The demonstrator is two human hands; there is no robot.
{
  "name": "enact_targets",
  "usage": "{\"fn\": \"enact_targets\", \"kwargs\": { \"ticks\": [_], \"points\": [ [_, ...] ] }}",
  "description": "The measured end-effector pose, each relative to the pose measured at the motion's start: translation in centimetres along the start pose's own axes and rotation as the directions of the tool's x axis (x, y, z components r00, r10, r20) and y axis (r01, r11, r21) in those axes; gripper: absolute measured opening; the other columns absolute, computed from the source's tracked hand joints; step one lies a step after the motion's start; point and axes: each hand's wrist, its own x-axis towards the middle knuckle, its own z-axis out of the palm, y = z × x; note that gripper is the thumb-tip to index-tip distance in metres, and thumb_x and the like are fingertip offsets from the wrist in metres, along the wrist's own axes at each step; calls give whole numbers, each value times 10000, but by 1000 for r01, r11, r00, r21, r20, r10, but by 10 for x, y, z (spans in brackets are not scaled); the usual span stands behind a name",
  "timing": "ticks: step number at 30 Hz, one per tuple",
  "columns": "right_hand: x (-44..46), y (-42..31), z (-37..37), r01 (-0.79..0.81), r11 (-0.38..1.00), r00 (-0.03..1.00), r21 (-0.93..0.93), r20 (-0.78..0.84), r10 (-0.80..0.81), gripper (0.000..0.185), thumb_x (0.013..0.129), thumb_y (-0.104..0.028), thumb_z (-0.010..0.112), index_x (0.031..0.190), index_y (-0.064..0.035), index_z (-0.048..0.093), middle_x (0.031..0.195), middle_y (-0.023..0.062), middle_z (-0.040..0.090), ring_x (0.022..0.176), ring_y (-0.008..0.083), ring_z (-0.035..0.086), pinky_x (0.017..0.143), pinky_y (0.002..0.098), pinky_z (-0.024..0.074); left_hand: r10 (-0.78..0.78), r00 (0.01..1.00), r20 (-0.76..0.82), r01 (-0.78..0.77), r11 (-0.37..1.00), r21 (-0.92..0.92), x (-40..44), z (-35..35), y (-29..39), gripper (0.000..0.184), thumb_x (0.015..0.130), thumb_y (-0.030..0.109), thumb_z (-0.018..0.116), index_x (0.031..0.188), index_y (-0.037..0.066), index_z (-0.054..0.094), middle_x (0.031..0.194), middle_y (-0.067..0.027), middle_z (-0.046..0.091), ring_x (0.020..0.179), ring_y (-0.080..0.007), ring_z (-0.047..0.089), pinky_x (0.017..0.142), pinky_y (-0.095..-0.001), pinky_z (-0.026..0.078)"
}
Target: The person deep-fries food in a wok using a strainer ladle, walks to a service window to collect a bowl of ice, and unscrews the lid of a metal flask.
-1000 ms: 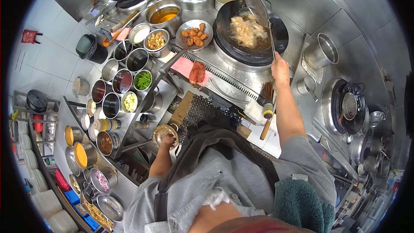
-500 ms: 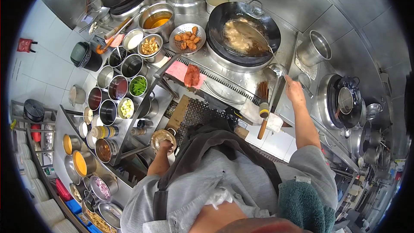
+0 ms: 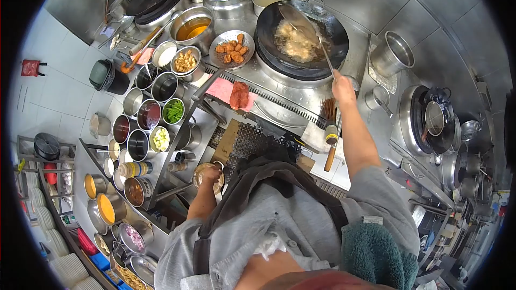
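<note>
My right hand [image 3: 344,88] is closed round the long handle of a skimmer [image 3: 298,21]. The skimmer's wide round head is tilted inside a black wok [image 3: 338,35], over bubbling oil with pale frying pieces [image 3: 293,43]. Low at the left, my left hand [image 3: 210,174] is over a round metal pot [image 3: 219,185] with a loop handle. Its fingers are too small and partly hidden to show whether they grip anything. Beside the wok, a perforated bowl [image 3: 216,43] holds browned fried pieces [image 3: 232,51].
A pot of orange liquid [image 3: 194,28] stands left of the wok. Several metal containers with sauces, chopped greens [image 3: 173,111] and other ingredients crowd the left shelf. A wooden-handled brush [image 3: 329,123] lies at the stove's front edge. Another wok [image 3: 449,123] sits at the right.
The skimmer has swung towards the wok's far left side, and its head is tilted more. My right hand has moved left and slightly up. My left hand has shifted slightly over the pot.
</note>
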Motion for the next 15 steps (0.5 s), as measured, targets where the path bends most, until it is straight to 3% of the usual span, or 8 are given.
{"fn": "enact_targets", "kwargs": {
  "ticks": [2, 3, 5, 6, 7, 9, 12, 15],
  "points": [
    [4, -8, -16, -13, 1000, 1000, -13, 9, 13, 427, 806, -87, 465, 1227, -125, 521, 947, 251, 600, 931, 415, 560, 831, 465, 444, 482, 873, 75, -485, 843, 233, -5, 0, -23, 314, 646, 211, 720, 945, 143, 649, 1039, -60, 640, 930, -234, 615, 754, -381, 515],
    [2, -6, -24, -31, 998, 999, 49, -39, 33, 421, 795, -76, 468, 1208, -118, 536, 958, 258, 595, 933, 417, 559, 838, 475, 440, 681, 712, 171, -672, 732, -116, -11, -4, -32, 269, 706, 170, 684, 962, 100, 636, 982, -89, 628, 777, -228, 632, 639, -385, 532],
    [5, 5, -30, -92, 985, 989, 148, -103, 108, 416, 788, -64, 473, 1199, -75, 537, 946, 263, 600, 927, 418, 566, 835, 479, 443, 134, 983, -128, -149, 983, -112, -37, 19, -26, 219, 736, 173, 670, 924, 72, 622, 890, -96, 614, 679, -224, 611, 571, -390, 527],
    [5, 15, -27, -88, 986, 990, 143, -98, 103, 416, 788, -64, 473, 1199, -75, 537, 946, 263, 600, 927, 418, 566, 835, 479, 443, -162, 953, -256, 99, 965, -243, -68, 37, -7, 199, 750, 175, 662, 905, 58, 616, 844, -99, 608, 629, -223, 601, 537, -393, 525],
    [8, 25, -22, -143, 974, 981, 176, -104, 163, 414, 789, -68, 476, 1199, -55, 533, 938, 262, 604, 941, 419, 562, 845, 475, 436, -164, 953, -254, 99, 963, -251, -92, 43, 5, 199, 750, 175, 662, 905, 58, 616, 844, -99, 608, 629, -223, 601, 537, -393, 525],
    [13, 33, -13, -170, 973, 968, 156, -156, 194, 380, 806, -75, 468, 1174, -13, 541, 848, 255, 631, 800, 380, 629, 724, 454, 498, -54, 968, -247, 130, 945, 301, -116, 48, 16, 151, 778, 176, 640, 844, 49, 591, 732, -92, 586, 582, -230, 579, 504, -416, 519],
    [14, 10, -22, -412, 850, 907, 328, 57, 417, 343, 824, -60, 463, 1153, -8, 547, 734, 209, 630, 560, 284, 627, 504, 397, 508, -299, 913, -278, 282, 954, -99, -131, 59, 14, 132, 801, 163, 611, 803, 39, 565, 664, -88, 565, 541, -211, 562, 466, -398, 511],
    [33, 28, 15, -432, 648, 898, 628, 230, 376, 332, 840, -34, 466, 1157, 40, 532, 601, 109, 578, 414, 185, 529, 376, 316, 421, -128, 960, -250, 179, 965, 193, -136, 52, 30, 126, 806, 150, 602, 845, 32, 579, 693, -92, 585, 564, -203, 578, 470, -378, 515]
  ]
}}
